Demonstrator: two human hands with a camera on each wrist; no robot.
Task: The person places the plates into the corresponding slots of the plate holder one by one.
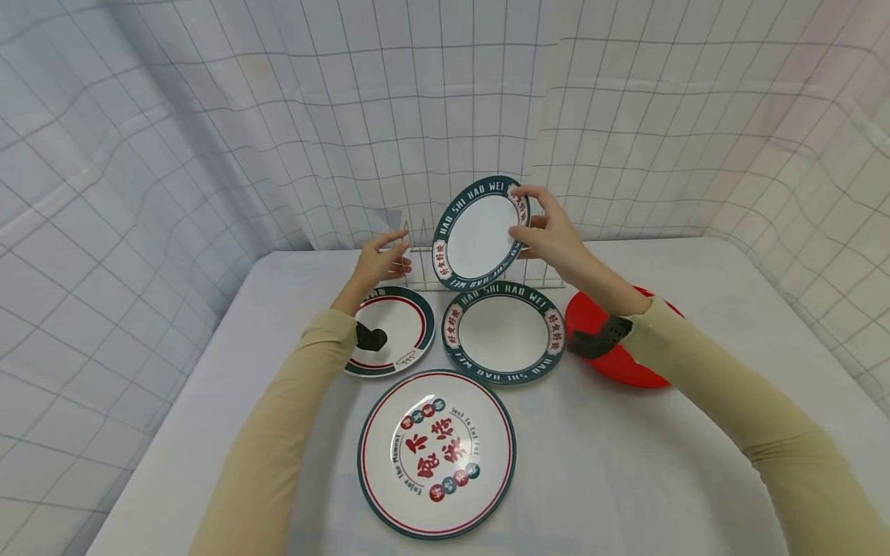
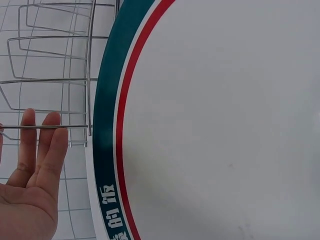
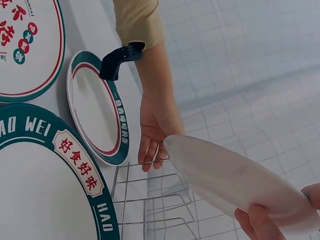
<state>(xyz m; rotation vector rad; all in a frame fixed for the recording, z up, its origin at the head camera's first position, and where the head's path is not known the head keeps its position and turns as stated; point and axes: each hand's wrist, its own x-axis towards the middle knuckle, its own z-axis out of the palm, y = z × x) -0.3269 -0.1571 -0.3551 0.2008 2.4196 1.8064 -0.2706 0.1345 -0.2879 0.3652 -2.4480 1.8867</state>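
My right hand (image 1: 556, 235) grips a white oval plate (image 1: 480, 232) with a dark green lettered border by its right edge. The plate is raised and tilted over a wire rack (image 2: 50, 80); in the right wrist view its plain white underside (image 3: 235, 175) shows. At the rack's left end is my left hand (image 1: 378, 266); the left wrist view shows its fingers (image 2: 27, 150) nearly straight against an end wire. Just in front of the rack lies a matching oval plate (image 1: 504, 333). A round plate (image 1: 410, 324) with green and red rings lies under my left wrist.
A large round plate (image 1: 438, 455) with red characters lies nearest on the white table (image 1: 626, 479). To the right is a red plate (image 1: 626, 371), partly hidden by my right forearm. Grid-patterned cloth (image 1: 445, 100) hangs behind and on both sides.
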